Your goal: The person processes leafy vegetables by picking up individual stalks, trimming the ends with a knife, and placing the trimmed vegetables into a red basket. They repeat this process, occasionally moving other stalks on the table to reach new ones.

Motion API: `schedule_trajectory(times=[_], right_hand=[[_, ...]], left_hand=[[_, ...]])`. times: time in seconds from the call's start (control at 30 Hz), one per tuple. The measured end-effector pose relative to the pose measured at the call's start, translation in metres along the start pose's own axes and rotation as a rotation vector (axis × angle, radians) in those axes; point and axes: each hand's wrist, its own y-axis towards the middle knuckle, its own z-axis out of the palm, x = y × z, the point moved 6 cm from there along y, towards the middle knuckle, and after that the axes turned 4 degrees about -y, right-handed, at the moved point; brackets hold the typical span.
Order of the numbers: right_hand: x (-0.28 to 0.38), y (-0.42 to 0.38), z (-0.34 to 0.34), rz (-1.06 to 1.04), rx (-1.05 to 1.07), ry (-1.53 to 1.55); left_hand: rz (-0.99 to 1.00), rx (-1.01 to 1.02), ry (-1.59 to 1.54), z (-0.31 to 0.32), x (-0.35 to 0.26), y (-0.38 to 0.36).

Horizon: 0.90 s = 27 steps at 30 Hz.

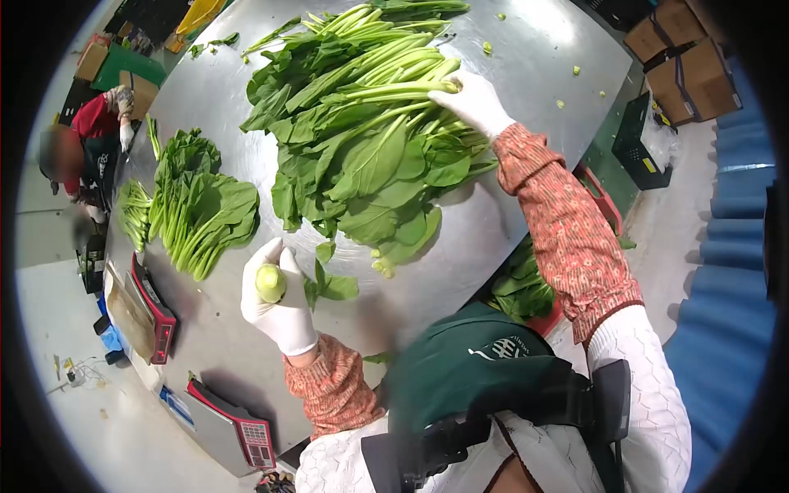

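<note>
My left hand [278, 300], in a white glove, is closed around a pale green stem base [269, 283] whose round end faces up toward me. Whether leaves are attached below it is hidden by the hand. My right hand [472, 103], also gloved, pinches the pale stem end of a leafy green [431, 87] at the right side of a large pile of leafy greens [362, 156]. The leaves of the pile point left and toward me, the stems away to the upper right. Beside my left hand lies a loose leaf [335, 287] on the metal table [460, 263].
A smaller heap of greens [205, 218] lies to the left, near two red scales [153, 308] at the table edge. Cut stem bits [487, 48] are scattered at the far side. A co-worker [94, 140] stands at left. A crate [643, 141] and cardboard boxes [693, 80] are at right.
</note>
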Motion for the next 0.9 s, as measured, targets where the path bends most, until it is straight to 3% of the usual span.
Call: schedule_trajectory(times=[0.1,0.2,0.3,0.43,0.67,0.9], right_hand=[[0.002,-0.023,-0.008,0.113,0.092,0.376],[0.013,-0.06,-0.028,0.143,0.14,0.449],[-0.001,-0.098,-0.055,0.301,0.163,0.571],[-0.037,-0.143,-0.096,0.379,0.103,0.743],[-0.087,-0.218,-0.163,0.442,-0.008,0.803],[-0.084,-0.265,-0.192,0.408,-0.101,0.734]], left_hand=[[-0.024,-0.035,-0.007,-0.008,0.011,-0.003],[0.008,-0.008,0.054,-0.005,0.009,-0.004],[0.081,0.019,0.023,0.003,0.006,-0.002],[0.0,0.093,-0.068,0.02,-0.014,-0.005],[0.075,0.186,-0.11,0.042,-0.033,-0.016],[0.095,0.248,-0.128,0.056,-0.053,-0.03]])
